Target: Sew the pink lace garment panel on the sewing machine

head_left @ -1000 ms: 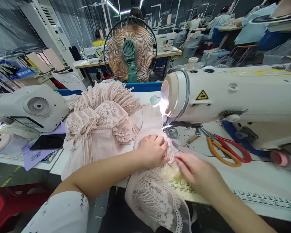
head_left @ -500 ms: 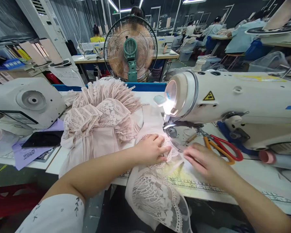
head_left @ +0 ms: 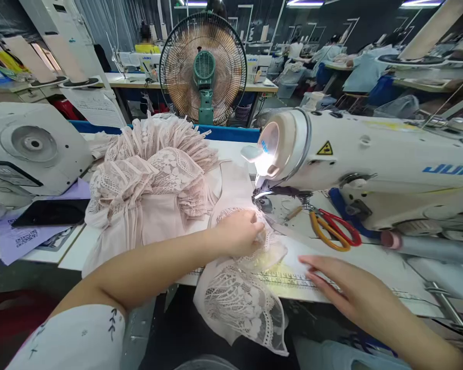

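My left hand (head_left: 239,234) lies on a pale pink lace piece (head_left: 247,303) just in front of the sewing machine's lit needle area. Its fingers are curled and pinch the lace; the fingertips are partly hidden. The piece runs from beside the presser foot (head_left: 259,198) down over the table's front edge, where a scalloped lace part hangs. To the right, my right hand (head_left: 347,285) is over the edge of the table, apart from the lace. Its thumb and fingers are spread, with nothing visible between them.
A heap of pink lace pieces (head_left: 154,180) sits left of the white sewing machine (head_left: 355,154). Orange-and-red scissors (head_left: 332,228) lie beneath the machine arm. A measuring tape (head_left: 289,281) runs along the front edge. A phone (head_left: 52,212) rests at left; a fan (head_left: 203,72) stands behind.
My right hand has left the lace and moved right and toward me, its fingers opening. My left hand has gone from flat fingers to curled ones on the lace. The view has shifted slightly.
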Action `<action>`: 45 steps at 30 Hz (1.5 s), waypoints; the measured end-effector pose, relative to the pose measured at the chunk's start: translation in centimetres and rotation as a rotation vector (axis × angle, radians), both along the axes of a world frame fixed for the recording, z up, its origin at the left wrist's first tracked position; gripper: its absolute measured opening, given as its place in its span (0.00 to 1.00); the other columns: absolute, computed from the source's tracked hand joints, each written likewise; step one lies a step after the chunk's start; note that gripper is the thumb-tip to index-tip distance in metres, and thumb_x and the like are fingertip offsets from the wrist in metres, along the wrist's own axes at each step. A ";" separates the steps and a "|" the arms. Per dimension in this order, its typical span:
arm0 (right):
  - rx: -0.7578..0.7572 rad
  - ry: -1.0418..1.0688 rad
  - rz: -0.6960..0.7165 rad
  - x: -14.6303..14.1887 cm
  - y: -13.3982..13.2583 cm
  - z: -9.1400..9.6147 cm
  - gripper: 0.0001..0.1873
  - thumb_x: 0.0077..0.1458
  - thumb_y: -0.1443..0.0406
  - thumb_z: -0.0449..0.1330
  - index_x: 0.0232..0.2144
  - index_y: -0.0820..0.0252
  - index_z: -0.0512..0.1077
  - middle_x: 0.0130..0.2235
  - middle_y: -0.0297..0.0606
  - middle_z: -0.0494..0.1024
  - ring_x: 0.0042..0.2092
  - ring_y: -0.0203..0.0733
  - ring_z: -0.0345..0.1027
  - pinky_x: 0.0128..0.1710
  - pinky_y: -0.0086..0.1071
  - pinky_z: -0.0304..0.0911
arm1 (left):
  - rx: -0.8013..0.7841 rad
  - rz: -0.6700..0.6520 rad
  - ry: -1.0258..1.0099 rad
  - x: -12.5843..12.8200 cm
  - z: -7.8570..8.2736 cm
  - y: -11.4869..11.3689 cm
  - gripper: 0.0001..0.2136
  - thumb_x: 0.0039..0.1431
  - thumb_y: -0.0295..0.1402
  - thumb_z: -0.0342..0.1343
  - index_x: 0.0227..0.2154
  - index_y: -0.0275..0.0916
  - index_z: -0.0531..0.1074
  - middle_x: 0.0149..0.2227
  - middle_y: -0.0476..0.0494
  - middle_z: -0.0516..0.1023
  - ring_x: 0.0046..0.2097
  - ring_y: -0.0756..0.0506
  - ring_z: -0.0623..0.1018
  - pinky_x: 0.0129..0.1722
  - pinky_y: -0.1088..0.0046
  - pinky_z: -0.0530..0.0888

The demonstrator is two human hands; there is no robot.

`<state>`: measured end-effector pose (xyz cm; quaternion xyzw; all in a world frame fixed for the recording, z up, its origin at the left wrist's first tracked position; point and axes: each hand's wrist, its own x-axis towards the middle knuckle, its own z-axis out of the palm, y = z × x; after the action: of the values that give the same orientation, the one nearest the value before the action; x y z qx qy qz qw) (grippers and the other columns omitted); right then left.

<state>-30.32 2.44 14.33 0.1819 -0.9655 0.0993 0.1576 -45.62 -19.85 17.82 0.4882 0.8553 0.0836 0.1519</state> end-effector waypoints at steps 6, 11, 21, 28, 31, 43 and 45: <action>0.047 0.064 0.204 -4.1 -1.8 -1.7 0.14 0.63 0.65 0.50 0.47 0.64 0.70 0.51 0.46 0.74 0.50 0.48 0.69 0.45 0.41 0.70 | 0.069 0.163 0.054 -0.2 -2.6 0.8 0.30 0.64 0.48 0.40 0.60 0.27 0.55 0.65 0.32 0.54 0.65 0.35 0.52 0.65 0.54 0.50; -0.004 0.026 0.211 -2.8 -1.4 -2.1 0.14 0.63 0.65 0.51 0.48 0.62 0.69 0.51 0.46 0.74 0.50 0.46 0.68 0.45 0.38 0.70 | 0.024 0.033 0.128 -1.4 -3.4 0.5 0.33 0.65 0.49 0.38 0.62 0.26 0.52 0.66 0.34 0.52 0.66 0.36 0.51 0.65 0.54 0.50; -0.035 0.006 0.191 -2.7 -1.5 -2.4 0.14 0.63 0.65 0.51 0.48 0.61 0.69 0.52 0.45 0.73 0.51 0.47 0.66 0.46 0.39 0.69 | 0.032 -0.019 0.188 -1.9 -3.5 0.3 0.33 0.64 0.50 0.40 0.62 0.27 0.54 0.65 0.33 0.54 0.66 0.34 0.53 0.64 0.53 0.52; -0.036 -0.017 0.186 -3.5 -1.8 -2.4 0.14 0.63 0.65 0.51 0.50 0.61 0.66 0.53 0.44 0.71 0.52 0.48 0.65 0.46 0.42 0.69 | 0.065 -0.054 0.205 -3.5 -3.4 0.3 0.32 0.63 0.49 0.42 0.61 0.28 0.56 0.64 0.31 0.55 0.65 0.33 0.55 0.63 0.53 0.54; -0.040 -0.009 0.193 -4.0 -2.0 -2.4 0.14 0.63 0.65 0.51 0.50 0.61 0.65 0.53 0.45 0.71 0.53 0.49 0.64 0.46 0.43 0.69 | 0.081 -0.095 0.229 -4.4 -3.6 0.3 0.31 0.63 0.49 0.42 0.60 0.29 0.58 0.63 0.30 0.57 0.64 0.33 0.57 0.62 0.53 0.55; -0.031 0.008 0.169 -5.7 -3.0 -1.6 0.15 0.62 0.67 0.49 0.48 0.66 0.69 0.51 0.49 0.72 0.50 0.51 0.66 0.44 0.44 0.70 | 0.104 -0.257 0.303 -7.7 -2.8 0.0 0.22 0.62 0.40 0.49 0.55 0.34 0.65 0.58 0.29 0.66 0.61 0.33 0.63 0.59 0.49 0.59; -0.042 0.006 0.162 -5.9 -3.2 -1.5 0.15 0.62 0.67 0.49 0.48 0.66 0.69 0.51 0.49 0.72 0.49 0.50 0.66 0.44 0.44 0.71 | 0.116 -0.336 0.316 -7.2 -2.2 0.1 0.15 0.62 0.33 0.49 0.49 0.37 0.71 0.56 0.33 0.69 0.58 0.37 0.66 0.59 0.51 0.59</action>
<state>-36.23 -0.76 12.88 0.2564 -0.9449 0.1314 0.1555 -52.78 -19.72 15.67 0.6385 0.7691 0.0287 -0.0004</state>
